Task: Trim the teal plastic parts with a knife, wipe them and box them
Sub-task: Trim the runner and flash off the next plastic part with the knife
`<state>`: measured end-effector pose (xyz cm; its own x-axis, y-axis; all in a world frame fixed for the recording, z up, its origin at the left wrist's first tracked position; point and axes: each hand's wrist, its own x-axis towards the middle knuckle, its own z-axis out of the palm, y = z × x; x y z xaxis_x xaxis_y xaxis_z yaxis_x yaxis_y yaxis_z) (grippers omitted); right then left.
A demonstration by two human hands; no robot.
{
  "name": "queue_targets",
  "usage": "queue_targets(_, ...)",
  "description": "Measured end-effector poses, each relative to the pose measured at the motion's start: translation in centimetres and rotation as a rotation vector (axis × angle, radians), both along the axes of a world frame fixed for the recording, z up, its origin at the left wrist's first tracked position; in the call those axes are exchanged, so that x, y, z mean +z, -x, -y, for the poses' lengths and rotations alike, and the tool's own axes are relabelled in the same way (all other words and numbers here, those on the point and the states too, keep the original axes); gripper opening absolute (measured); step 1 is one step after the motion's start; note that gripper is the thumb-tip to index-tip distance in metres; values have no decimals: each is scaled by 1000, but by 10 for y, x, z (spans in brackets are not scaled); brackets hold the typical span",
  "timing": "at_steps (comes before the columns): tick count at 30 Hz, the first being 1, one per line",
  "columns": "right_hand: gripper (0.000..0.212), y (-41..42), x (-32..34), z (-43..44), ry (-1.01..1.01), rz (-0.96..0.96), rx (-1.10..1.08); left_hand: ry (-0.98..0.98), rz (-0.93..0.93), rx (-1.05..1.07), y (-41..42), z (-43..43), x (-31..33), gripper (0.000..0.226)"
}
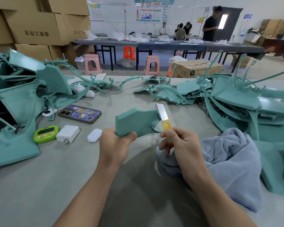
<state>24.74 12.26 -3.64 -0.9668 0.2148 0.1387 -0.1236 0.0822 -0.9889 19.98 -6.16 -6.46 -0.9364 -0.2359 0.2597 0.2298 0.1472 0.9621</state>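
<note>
Trimming step, head view: the left hand (116, 145) grips the lower left corner of one teal plastic part (134, 122), thumb curled over its face, holding it tilted above the grey table (56, 185); the right hand (180, 145) pinches the yellow handle of the knife (163, 116), blade up and lying against the part's right edge, beside a ragged notch. To trim well, the blade should probably run shallow along the edge and away from the holding thumb; short strokes seem safer than one long cut. A blue-grey towel (233, 161) lies just right of the hands for wiping; more teal parts are heaped at left (15, 104) and right (244, 99); boxing is not yet begun for this piece.
</note>
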Motion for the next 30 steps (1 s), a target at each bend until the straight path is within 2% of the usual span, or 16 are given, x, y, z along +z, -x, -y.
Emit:
queue_targets(4,32,2,-4,4,-110,183,-36,28,6,37,0,-1,-2,34)
queue_targets(8,35,2,-7,6,-204,185,-96,73,5,61,0,-1,-2,36)
queue_targets(12,32,2,-7,10,-92,61,-55,119,-18,63,-2,-3,-1,36)
queue_targets(16,35,2,-6,11,16,115,31,164,-37,74,-4,-5,-1,37)
queue_targets(20,31,3,-5,5,24,204,36,138,-40,72,-4,-4,0,35)
queue_targets(26,31,0,-1,10,71,68,65,179,-32,98,-6,-6,1,37)
queue_targets(30,29,3,-5,13,24,172,68,206,-21,90,-7,-6,3,36)
